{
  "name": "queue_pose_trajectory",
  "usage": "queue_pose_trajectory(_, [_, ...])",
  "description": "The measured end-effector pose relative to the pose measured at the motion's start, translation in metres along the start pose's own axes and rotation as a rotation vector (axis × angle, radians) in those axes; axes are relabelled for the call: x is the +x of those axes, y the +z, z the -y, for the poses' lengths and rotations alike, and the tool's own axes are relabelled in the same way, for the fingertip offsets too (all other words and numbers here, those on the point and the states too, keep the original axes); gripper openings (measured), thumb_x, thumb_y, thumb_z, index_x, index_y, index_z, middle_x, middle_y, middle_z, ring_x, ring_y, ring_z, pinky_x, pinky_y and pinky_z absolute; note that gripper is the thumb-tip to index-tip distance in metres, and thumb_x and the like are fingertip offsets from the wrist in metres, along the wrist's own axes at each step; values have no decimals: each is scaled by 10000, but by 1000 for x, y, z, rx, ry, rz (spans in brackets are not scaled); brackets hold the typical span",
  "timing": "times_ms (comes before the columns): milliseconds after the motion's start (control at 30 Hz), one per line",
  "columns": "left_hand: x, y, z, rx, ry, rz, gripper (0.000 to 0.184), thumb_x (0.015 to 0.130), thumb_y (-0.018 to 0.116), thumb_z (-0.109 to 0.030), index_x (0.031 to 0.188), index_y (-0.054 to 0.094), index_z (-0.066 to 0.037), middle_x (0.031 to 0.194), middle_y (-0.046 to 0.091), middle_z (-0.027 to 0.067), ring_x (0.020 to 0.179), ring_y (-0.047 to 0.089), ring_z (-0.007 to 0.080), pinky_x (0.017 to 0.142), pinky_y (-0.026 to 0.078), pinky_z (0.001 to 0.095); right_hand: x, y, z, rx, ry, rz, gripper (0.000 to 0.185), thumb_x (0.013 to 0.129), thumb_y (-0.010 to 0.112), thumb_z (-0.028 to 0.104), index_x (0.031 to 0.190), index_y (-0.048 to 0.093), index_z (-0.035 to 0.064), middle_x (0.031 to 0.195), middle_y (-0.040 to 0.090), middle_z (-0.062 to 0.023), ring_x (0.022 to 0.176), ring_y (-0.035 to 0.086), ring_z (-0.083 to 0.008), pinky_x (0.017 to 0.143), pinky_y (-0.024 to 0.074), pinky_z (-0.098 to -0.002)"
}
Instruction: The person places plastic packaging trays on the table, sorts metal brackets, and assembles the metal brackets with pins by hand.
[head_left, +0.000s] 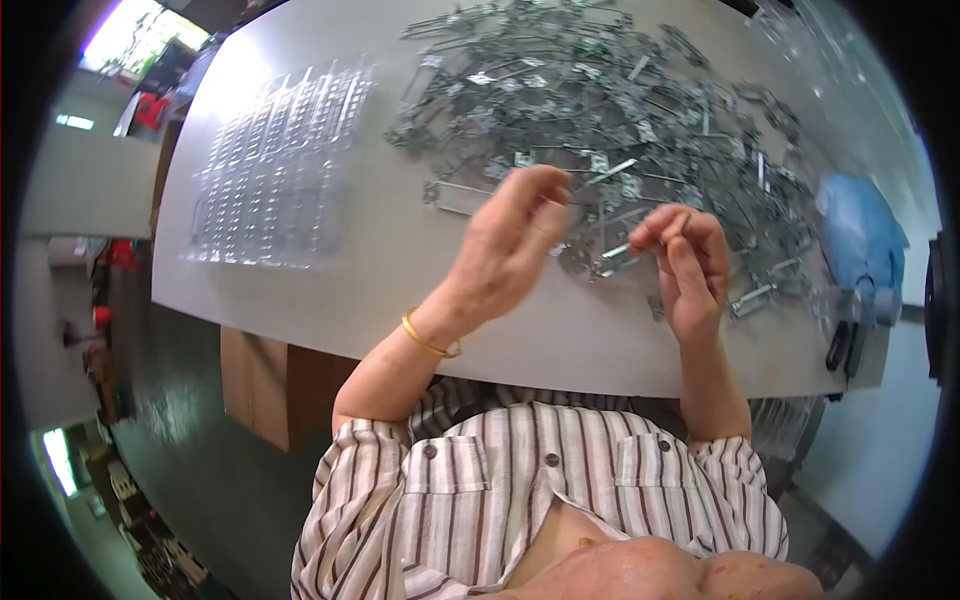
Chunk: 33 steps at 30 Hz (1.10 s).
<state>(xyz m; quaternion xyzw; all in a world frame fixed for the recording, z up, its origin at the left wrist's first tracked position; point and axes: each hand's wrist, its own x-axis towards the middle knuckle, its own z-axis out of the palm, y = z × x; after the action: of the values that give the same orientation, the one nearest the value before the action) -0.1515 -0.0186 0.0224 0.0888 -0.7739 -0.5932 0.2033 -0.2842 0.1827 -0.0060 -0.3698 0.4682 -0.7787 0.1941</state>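
Note:
My left hand (505,245), with a yellow bangle (425,338) at the wrist, is over the near left side of a heap of metal brackets (600,110). Its fingers are curled in towards the thumb and slightly blurred; whatever they hold, if anything, is hidden. To the right, my right hand (692,270) is raised above the table with thumb and fingers pinched. A shiny metal bracket (618,258) sticks out to the left from those fingertips. Loose brackets lie just beneath both hands, including one (752,300) right of my right hand.
Clear plastic trays (280,170) with rows of pockets lie on the left of the white table (400,290). A blue plastic bag (862,235) and a dark-handled tool (845,348) are at the right edge. A cardboard box (255,385) stands below the table.

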Motion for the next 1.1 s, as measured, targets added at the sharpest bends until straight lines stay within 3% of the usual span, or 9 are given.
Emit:
queue_pose_trajectory(67, [0, -3, 7, -51, -92, -49, 268, 1019, 603, -67, 1273, 618, 16, 1085, 658, 53, 919, 604, 98, 820, 502, 264, -1, -4, -1, 26, -17, -13, 133, 1093, 498, 76, 1201, 541, 12, 1214, 615, -171, 1014, 669, -214, 913, 561, -394])
queue_pose_trajectory(167, [-2, -7, -5, 165, -31, 57, 186, 1007, 640, -74, 1168, 665, 16, 1041, 651, 52, 897, 608, 96, 797, 507, 261, 0, -3, -1, 14, -12, -7, 133, 1099, 493, 97, 1195, 540, 18, 1225, 609, -169, 1036, 666, -223, 922, 559, -399])
queue_pose_trajectory(233, [-6, -5, -11, 185, -2, 112, 166, 993, 666, -75, 1135, 674, 12, 1017, 645, 52, 874, 610, 105, 773, 514, 266, 0, -1, -1, 10, 0, -2, 129, 1104, 489, 126, 1156, 548, 24, 1238, 599, -170, 1056, 661, -237, 927, 557, -404])
queue_pose_trajectory(400, [-9, 3, -14, 289, 100, 133, 197, 942, 723, -66, 1130, 683, -20, 1002, 633, 72, 826, 632, 155, 701, 534, 286, 0, 6, -1, -65, -7, 21, 116, 1087, 482, 54, 1174, 551, 19, 1220, 610, -169, 1013, 668, -209, 896, 569, -385])
queue_pose_trajectory(633, [-18, -10, -8, 324, 285, 271, 164, 932, 726, -127, 1063, 660, -55, 981, 603, 141, 847, 653, 360, 727, 528, 442, -5, 16, -3, -54, -27, 57, 103, 1064, 537, 89, 1137, 545, 17, 1203, 589, -196, 931, 662, -215, 833, 575, -375])
queue_pose_trajectory(867, [-33, -36, -16, 342, 246, 291, 136, 941, 708, -153, 1007, 631, -62, 970, 589, 126, 840, 646, 355, 720, 513, 451, -2, 33, 5, -245, 31, 108, 91, 1074, 533, 89, 1137, 550, 27, 1355, 551, -212, 992, 695, -239, 832, 587, -344])
queue_pose_trajectory(1000, [-42, -67, -24, 424, 265, 128, 137, 929, 724, -143, 974, 632, -52, 941, 593, 115, 835, 641, 351, 716, 514, 449, -3, 37, 7, -392, 13, 86, 84, 1071, 521, 47, 1143, 557, 26, 1413, 504, -194, 960, 688, -206, 794, 589, -311])
queue_pose_trajectory(1033, [-45, -78, -25, 446, 264, 76, 126, 924, 728, -128, 967, 640, -48, 930, 595, 113, 821, 638, 342, 709, 514, 438, -3, 44, 12, -351, 42, 109, 58, 1051, 553, 19, 1104, 577, 22, 1283, 602, -169, 921, 687, -181, 755, 574, -298])
queue_pose_trajectory(1100, [-48, -106, -27, 491, 263, -24, 106, 914, 736, -97, 953, 655, -40, 908, 598, 109, 795, 632, 324, 695, 514, 417, -12, 52, 16, -398, 138, 265, 44, 1033, 588, 9, 1073, 596, 24, 1111, 660, -135, 872, 691, -168, 722, 566, -302])
